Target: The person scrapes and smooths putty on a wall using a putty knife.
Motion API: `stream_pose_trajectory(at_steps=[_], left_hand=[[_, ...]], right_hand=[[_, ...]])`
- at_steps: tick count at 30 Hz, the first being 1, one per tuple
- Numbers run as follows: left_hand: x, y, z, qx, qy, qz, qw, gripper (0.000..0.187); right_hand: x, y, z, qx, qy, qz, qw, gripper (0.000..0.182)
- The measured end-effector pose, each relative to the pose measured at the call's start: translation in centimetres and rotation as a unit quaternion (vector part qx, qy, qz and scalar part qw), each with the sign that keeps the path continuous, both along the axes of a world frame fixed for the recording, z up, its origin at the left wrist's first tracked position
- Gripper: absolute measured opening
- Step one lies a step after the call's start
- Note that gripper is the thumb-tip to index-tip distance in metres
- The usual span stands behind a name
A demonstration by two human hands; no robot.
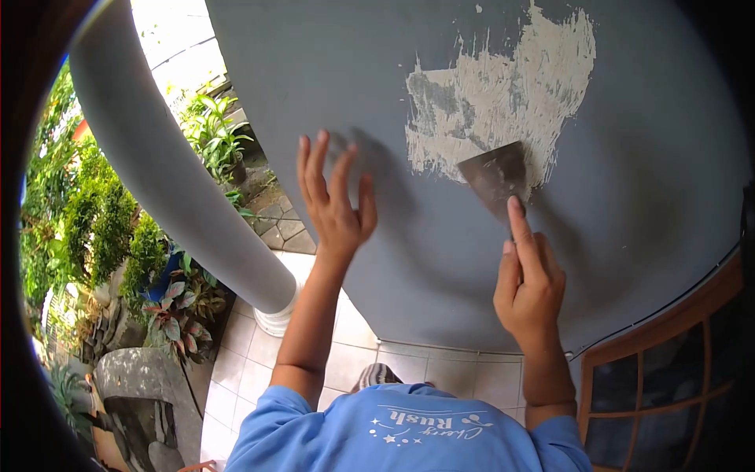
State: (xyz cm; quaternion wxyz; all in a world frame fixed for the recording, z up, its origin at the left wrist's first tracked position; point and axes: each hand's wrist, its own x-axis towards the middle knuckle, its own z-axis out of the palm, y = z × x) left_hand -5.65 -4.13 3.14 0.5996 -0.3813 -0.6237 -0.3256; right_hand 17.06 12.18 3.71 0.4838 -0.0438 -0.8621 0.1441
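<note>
My right hand grips a putty knife, its index finger stretched along the blade. The wide metal blade points up, its edge at the lower border of a rough patch of whitish filler on the grey wall. Some whitish smears mark the blade. Raised to the left, my left hand has its fingers spread, holds nothing, and casts a shadow on the wall beside it.
A thick grey pillar rises on the left, with garden plants behind it. Below lies a tiled floor. At lower right is a wooden-framed window, and a thin cable runs along the wall's edge.
</note>
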Motion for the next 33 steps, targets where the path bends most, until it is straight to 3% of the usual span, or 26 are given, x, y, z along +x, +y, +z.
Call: stream_pose_trajectory(at_steps=[5, 8, 12, 15, 21, 27, 33], left_hand=[[-6.0, 0.2, 8.5, 0.006, 0.116, -0.013, 0.993, 0.047], [-5.6, 0.7, 9.9, -0.026, 0.085, 0.038, 0.995, 0.054], [-6.1, 0.7, 9.3, -0.01, 0.062, 0.032, 0.997, 0.056], [-6.1, 0.5, 9.4, -0.011, 0.059, 0.017, 0.998, 0.055], [-6.4, 0.4, 9.4, -0.011, 0.065, 0.012, 0.998, 0.056], [-6.1, 0.3, 8.8, -0.034, 0.047, 0.017, 0.998, 0.058], [-6.1, 0.3, 8.7, -0.044, 0.031, 0.01, 0.998, 0.058]], right_hand=[[-2.4, 2.0, 0.9, 0.067, 0.042, -0.057, 0.995, 0.056], [-5.7, 1.9, 2.1, 0.1, 0.087, -0.067, 0.989, 0.056], [-8.2, -0.7, 3.5, 0.082, 0.092, -0.088, 0.988, 0.058], [-9.6, -1.6, 3.1, 0.095, 0.167, -0.091, 0.977, 0.06], [-8.3, -3.3, 2.5, 0.111, 0.083, -0.197, 0.971, 0.058], [-8.4, -6.2, -2.1, 0.132, -0.004, -0.297, 0.946, 0.056], [-9.6, -6.3, 2.5, 0.13, 0.046, -0.318, 0.938, 0.054]])
